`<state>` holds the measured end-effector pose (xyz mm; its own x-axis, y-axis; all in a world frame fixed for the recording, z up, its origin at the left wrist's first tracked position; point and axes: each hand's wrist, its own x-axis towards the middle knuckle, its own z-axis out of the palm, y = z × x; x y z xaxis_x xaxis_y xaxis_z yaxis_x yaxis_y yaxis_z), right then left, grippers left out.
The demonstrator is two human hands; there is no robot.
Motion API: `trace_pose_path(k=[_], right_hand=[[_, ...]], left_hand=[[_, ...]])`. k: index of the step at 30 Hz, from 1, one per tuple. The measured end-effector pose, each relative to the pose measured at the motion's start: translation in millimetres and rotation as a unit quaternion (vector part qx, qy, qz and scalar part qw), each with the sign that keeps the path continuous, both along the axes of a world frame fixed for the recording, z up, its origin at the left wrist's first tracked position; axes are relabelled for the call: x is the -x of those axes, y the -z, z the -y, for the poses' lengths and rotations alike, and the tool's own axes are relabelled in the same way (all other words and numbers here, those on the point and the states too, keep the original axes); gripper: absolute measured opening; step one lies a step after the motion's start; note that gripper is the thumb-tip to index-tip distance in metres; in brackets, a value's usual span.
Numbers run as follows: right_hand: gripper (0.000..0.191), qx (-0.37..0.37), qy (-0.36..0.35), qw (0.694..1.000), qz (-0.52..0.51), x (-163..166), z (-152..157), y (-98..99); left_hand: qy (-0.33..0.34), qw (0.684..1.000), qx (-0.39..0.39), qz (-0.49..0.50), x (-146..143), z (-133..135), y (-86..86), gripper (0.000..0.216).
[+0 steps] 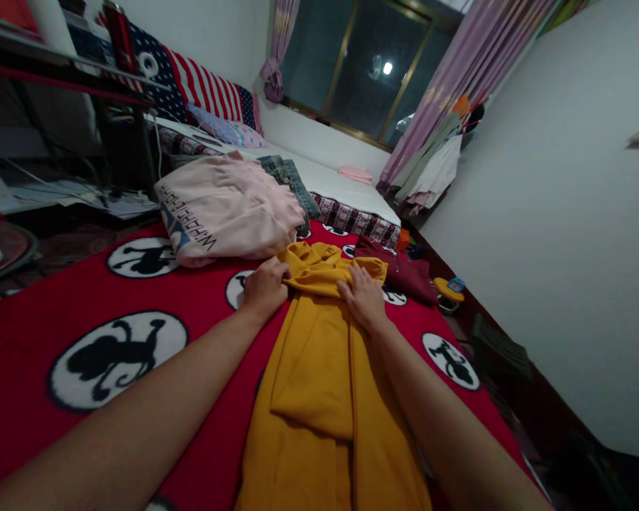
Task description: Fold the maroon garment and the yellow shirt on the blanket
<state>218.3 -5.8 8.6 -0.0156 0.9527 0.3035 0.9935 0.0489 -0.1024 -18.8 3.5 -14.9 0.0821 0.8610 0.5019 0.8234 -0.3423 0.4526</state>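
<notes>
A mustard-yellow hoodie (314,383) lies lengthwise on a red blanket (207,426), its long folded panels running toward me. Its far end, which looks like the hood, is bunched up. At the left edge of that bunched part, my left hand (266,287) is closed, with the fingers curled on the cloth. My right hand (365,294) rests on the right side of the same part, fingers spread over the fabric. Beyond my left hand sits a folded pale pink sweatshirt (234,206) with dark lettering. A maroon garment (399,273) lies past my right hand.
Folded jeans (290,181) lie behind the pink sweatshirt. Farther back is a white-topped bed or bench (319,174) beneath the window. A desk (69,81) stands at the left with a red flask (118,35). The white wall (559,213) bounds the right side.
</notes>
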Motion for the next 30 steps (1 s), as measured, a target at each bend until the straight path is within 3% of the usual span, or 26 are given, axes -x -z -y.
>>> trace_pose_path(k=[4, 10, 16, 18, 22, 30], right_hand=[[0.065, 0.152, 0.012, 0.988, -0.025, 3.8, 10.0, 8.8], [0.06, 0.001, 0.063, 0.995, -0.075, 26.9, 42.4, 2.7], [0.059, 0.051, 0.012, 0.994, -0.095, 37.0, 67.3, 26.7], [0.056, 0.038, 0.003, 0.992, -0.124, 33.3, 66.3, 28.3], [0.052, 0.014, -0.011, 0.987, -0.157, 28.7, 64.8, 27.4], [0.053, -0.002, -0.012, 0.989, -0.145, 31.5, 65.8, 28.7]], left_hand=[[0.006, 1.0, 0.008, 0.012, 0.8, 2.9, 0.4, 0.021], [-0.033, 0.992, -0.042, 0.118, 7.8, -6.5, 5.1, 0.03], [-0.056, 0.963, 0.019, 0.264, 18.5, -17.6, 7.7, 0.017], [-0.049, 0.929, 0.064, 0.36, 20.8, -19.2, 6.3, 0.013], [-0.024, 0.824, 0.164, 0.542, 20.7, -23.5, 0.0, 0.024], [0.116, 0.73, 0.264, 0.62, 10.0, -19.9, -13.7, 0.043]])
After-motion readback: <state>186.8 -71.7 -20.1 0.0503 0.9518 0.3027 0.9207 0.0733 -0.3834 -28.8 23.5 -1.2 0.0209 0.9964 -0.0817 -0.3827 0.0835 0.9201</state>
